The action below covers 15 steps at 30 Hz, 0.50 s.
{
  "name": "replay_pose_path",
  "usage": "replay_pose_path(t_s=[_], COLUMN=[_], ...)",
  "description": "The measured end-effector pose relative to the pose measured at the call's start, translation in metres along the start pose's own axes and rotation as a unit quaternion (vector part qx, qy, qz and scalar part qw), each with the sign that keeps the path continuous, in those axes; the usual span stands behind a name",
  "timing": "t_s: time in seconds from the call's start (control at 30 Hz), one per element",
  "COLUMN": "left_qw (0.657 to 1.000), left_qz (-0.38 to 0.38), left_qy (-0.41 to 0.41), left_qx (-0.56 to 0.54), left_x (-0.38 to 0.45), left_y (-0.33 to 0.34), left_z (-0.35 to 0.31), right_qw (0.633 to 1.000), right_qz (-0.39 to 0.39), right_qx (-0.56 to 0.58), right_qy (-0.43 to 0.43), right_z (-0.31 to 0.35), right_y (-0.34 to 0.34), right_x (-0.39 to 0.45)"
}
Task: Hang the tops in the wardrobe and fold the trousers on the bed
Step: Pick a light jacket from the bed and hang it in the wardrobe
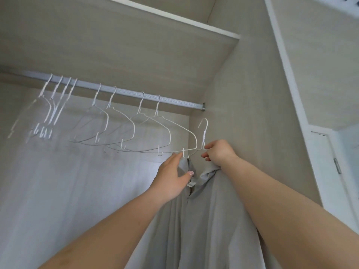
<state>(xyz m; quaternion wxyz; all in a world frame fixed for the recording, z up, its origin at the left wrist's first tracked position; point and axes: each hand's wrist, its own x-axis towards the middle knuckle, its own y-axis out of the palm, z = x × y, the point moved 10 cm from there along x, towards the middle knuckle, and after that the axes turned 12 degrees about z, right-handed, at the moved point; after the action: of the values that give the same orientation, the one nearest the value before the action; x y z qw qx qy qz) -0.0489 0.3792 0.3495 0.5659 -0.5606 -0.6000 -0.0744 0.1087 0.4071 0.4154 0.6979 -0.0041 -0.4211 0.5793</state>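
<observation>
We are looking up into a beige wardrobe (242, 105), and we are taking its metal rail (124, 92) as our landmark. Just above the rail a shelf (136, 45) is spanning the compartment, and the rail is ending at a bracket on the side wall. A row of empty white wire hangers (120, 123) is hanging from the rail, four bunched at its far left end and four more spread toward the middle. Below the rail, pale sheer fabric (68, 181) is covering the back of the compartment. Beyond the rail's right end a white door frame (303, 121) is standing.

Below the rail's right end we are holding up a grey top (213, 220) on another white hanger (203, 133), whose hook is pointing up short of the rail and is not yet on it. Our right hand (219, 152) is pinching the hanger's neck, fingers curled around the wire and the bunched collar. Our left hand (171, 177) is lying with fingers straight against the top's other shoulder, gripping nothing.

The hanger's arms are hidden inside the cloth, the top's lower part is running out of view, and the leftmost hangers are blurring together.
</observation>
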Motion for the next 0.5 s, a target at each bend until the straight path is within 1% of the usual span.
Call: replay_pose_path(t_s=[0.13, 0.33, 0.5], left_qw=[0.999, 0.994, 0.991], left_qz=[-0.02, -0.064, -0.06], left_qy=[0.011, 0.064, 0.086], left_qx=[0.026, 0.058, 0.085], left_x=[0.023, 0.059, 0.08], left_y=[0.001, -0.016, -0.021], left_z=[0.013, 0.016, 0.021], right_qw=[1.0, 0.997, 0.995], right_qz=[-0.011, -0.021, -0.027], right_qx=[0.009, -0.042, -0.053], right_qy=[-0.018, -0.06, -0.081], right_z=[0.013, 0.055, 0.079], right_y=[-0.004, -0.017, -0.029], right_x=[0.043, 0.107, 0.145])
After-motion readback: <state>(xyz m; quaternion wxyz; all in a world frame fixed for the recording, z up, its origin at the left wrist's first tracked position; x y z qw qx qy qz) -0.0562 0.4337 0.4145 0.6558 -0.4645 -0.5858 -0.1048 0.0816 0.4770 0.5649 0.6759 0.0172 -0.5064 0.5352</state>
